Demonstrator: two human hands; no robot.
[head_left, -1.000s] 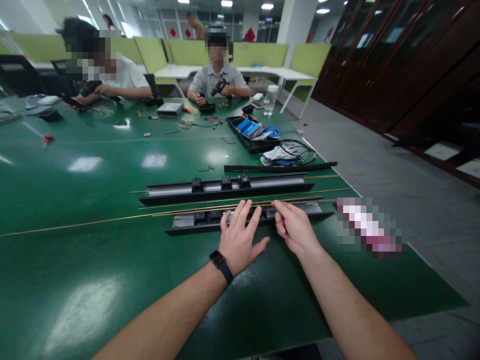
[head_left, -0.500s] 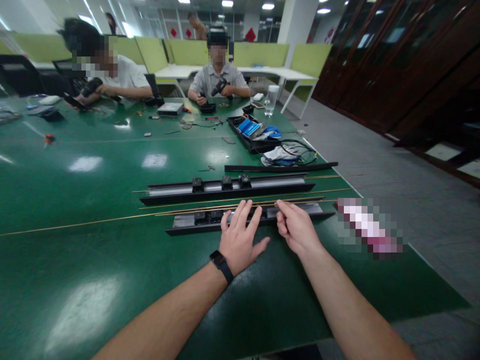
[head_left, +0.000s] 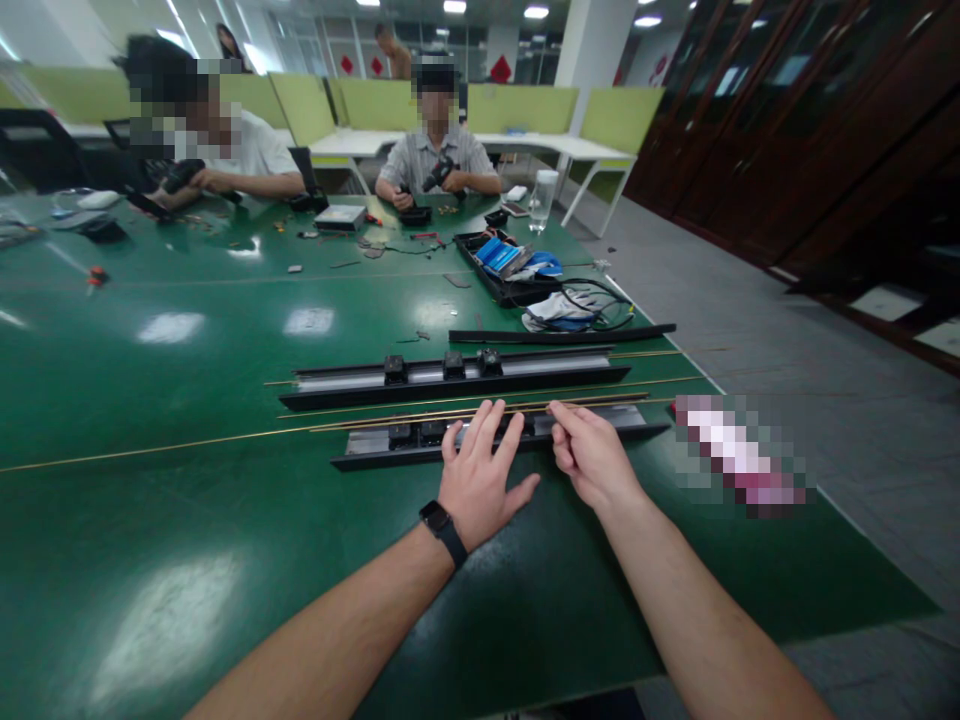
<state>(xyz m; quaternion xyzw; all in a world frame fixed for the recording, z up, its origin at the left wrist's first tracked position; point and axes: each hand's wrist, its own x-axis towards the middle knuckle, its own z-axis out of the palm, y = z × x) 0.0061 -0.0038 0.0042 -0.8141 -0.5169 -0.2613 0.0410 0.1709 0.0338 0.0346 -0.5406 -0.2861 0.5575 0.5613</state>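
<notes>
My left hand lies with its fingers spread over the nearer black channel-shaped rail, fingertips at the thin brass-coloured rods along its far edge. Thumb and forefinger of my right hand are pinched together at a thin brass-coloured rod, right of my left hand. Small black blocks sit inside this rail, some partly hidden under my left hand. Behind it is a second black rail with three black blocks in its silvery channel. Another long thin rod stretches far left across the table.
A black strip lies beyond the rails. Behind it are a black tray with a blue box, a glove and cables. A blurred-out pink and white item lies right. Two people sit across the green table holding power drills.
My right hand has shifted very slightly left along the rods. My left hand and the rails stay in place.
</notes>
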